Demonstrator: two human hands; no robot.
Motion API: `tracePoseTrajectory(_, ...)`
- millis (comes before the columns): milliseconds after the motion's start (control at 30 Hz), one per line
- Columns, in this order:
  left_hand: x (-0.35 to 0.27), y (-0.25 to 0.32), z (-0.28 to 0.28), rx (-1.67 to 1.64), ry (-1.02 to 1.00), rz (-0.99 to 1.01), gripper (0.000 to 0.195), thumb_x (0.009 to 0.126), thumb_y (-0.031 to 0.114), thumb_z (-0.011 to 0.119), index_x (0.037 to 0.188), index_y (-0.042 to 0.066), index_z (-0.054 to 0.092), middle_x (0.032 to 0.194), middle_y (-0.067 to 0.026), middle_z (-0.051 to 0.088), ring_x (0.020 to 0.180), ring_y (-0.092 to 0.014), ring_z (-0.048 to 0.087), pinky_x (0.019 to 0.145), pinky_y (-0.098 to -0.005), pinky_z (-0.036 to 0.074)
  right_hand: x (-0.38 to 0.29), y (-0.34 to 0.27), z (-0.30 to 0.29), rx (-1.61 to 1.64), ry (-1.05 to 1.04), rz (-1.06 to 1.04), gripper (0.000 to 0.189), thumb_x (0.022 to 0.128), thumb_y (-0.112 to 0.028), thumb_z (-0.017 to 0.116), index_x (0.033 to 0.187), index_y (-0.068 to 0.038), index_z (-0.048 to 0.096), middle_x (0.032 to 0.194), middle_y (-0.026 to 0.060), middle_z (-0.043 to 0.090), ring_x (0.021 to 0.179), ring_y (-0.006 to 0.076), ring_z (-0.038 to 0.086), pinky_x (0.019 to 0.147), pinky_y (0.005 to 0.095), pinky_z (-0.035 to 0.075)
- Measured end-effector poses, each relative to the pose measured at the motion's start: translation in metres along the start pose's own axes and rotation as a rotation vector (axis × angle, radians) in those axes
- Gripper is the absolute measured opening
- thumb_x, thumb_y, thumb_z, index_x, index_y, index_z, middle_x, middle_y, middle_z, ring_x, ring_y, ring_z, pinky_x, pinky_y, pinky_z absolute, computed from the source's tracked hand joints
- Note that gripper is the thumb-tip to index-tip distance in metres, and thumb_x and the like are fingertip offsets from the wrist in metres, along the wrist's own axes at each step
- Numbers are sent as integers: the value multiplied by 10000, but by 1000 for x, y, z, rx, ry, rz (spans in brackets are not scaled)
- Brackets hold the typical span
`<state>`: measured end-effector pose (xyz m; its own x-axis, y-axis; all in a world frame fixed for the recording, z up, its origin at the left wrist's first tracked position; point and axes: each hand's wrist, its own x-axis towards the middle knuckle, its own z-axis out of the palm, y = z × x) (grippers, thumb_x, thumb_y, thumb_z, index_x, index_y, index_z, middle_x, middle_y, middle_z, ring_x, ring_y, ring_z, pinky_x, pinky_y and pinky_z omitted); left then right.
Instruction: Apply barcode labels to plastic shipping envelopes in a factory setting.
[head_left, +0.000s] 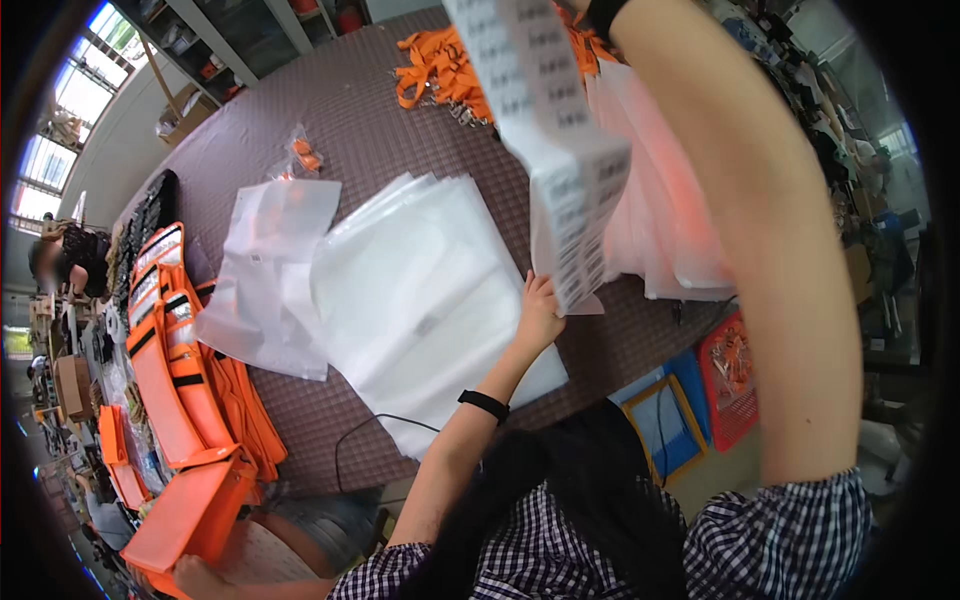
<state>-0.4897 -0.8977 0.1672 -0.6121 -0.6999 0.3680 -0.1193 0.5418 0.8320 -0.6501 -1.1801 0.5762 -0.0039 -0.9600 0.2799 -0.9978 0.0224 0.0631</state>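
Note:
My left hand grips the lower end of a long strip of printed labels, which bears rows of dark writing. The strip runs up past the top edge of the picture and bends partway. My right forearm reaches up across the right side, and my right hand is out of view beyond the top edge. Beneath my left wrist lies a stack of white translucent plastic bags. Another frosted bag lies to its left. Frosted bags with a pinkish orange tint fan out behind the strip.
Orange lanyards with metal clips heap at the table's far side. Orange cases pile at left. A co-worker's hand holds an orange case. A thin black cable crosses the table edge. A red basket stands below right.

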Motion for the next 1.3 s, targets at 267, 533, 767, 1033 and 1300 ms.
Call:
tracePoseTrajectory(267, -72, 45, 4, -336, -461, -312, 843, 701, 268, 853, 1413, 28, 471, 1394, -217, 524, 1310, -382, 483, 1102, -430, 390, -222, -39, 124, 375, -393, 321, 476, 902, -153, 543, 1352, -6, 500, 1409, 259, 475, 1203, 444, 571, 991, 511, 488)
tracePoseTrajectory(533, -85, 20, 23, -899, -89, -708, 677, 838, 122, 776, 1395, -45, 430, 1307, -148, 597, 1203, -243, 580, 1024, -364, 469, -384, -61, -29, 712, 5, -355, 388, 741, -39, 698, 1128, -63, 693, 1332, 190, 590, 1267, 391, 545, 983, 463, 473)
tracePoseTrajectory(767, -47, 49, 26, -864, 165, -1002, 446, 857, 41, 726, 1265, -37, 567, 1206, -148, 670, 1094, -235, 650, 944, -347, 513, -432, 28, -118, 177, 380, 48, 584, 926, -314, 617, 1417, -26, 485, 1451, 224, 509, 1378, 408, 440, 1148, 535, 322)
tracePoseTrajectory(1033, -48, 40, 2, -1110, 81, -1173, 472, 971, 180, 649, 1351, -43, 479, 1281, -138, 622, 1171, -229, 609, 996, -376, 497, -521, 72, 86, 149, 335, 227, 582, 991, -417, 532, 1426, -35, 465, 1526, 198, 417, 1449, 432, 304, 1153, 528, 234)
tracePoseTrajectory(1300, -64, 44, 4, -713, -155, -945, 344, 910, 168, 742, 1144, -66, 647, 1099, -114, 716, 1008, -159, 665, 900, -306, 531, -494, -1, 92, 492, 228, -79, 281, 802, -69, 664, 1083, -67, 667, 1195, 78, 642, 1163, 273, 583, 994, 451, 422)
